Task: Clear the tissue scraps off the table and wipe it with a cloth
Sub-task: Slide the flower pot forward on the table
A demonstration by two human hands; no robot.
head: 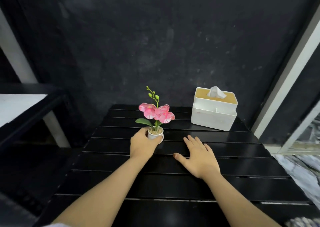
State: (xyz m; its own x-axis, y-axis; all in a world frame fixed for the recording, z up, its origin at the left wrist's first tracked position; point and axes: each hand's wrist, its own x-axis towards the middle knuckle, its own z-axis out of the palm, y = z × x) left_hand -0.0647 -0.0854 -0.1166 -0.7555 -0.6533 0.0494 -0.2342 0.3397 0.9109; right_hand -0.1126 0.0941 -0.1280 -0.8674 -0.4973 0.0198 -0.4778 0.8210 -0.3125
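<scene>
Two bare hands on a black slatted table (pixel 173 183), one wrapped around a small flower pot (pixel 156 134).

Head view: lower half of the pot hidden behind the left hand (pixel 142 144), fingers curled round its white, round, smooth body; pebbly filling just visible at the rim. Pink fabric-like flowers (pixel 156 113), green leaves and buds upright above. Right hand (pixel 199 159) flat, palm down, fingers spread and loose, gripping nothing, near the pot but apart from it. White boxy tissue holder (pixel 214 111) at the far right corner, tan lid, one crumpled tissue (pixel 216 92) sticking up from the slot. Tabletop glossy, long parallel slats, front edge cut off by the frame. No scraps or cloth to make out. Dark mottled wall (pixel 155 36) behind.
</scene>
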